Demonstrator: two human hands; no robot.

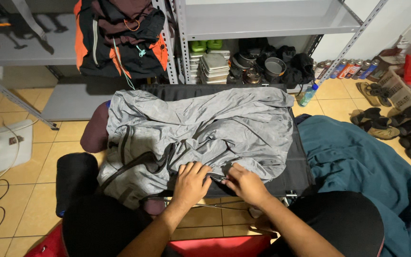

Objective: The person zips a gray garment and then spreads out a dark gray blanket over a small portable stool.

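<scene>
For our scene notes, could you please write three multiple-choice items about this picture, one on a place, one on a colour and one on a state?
1. Where does the grey fabric lie?
A. on the black cot
B. on the metal shelf
C. inside the white basket

2. What colour is the cloth on the floor at the right of the cot?
A. yellow
B. teal
C. white

3. What are the left hand and the right hand doing?
A. hanging free above the fabric
B. resting on the floor tiles
C. pressing on the near edge of the grey fabric, close together

Answers:
1 A, the fabric spreads over the cot's black top.
2 B, the cloth is plainly blue-green.
3 C, both hands touch the fabric's front edge, with fingers curled; what the fingers pinch is too small to tell.
</scene>
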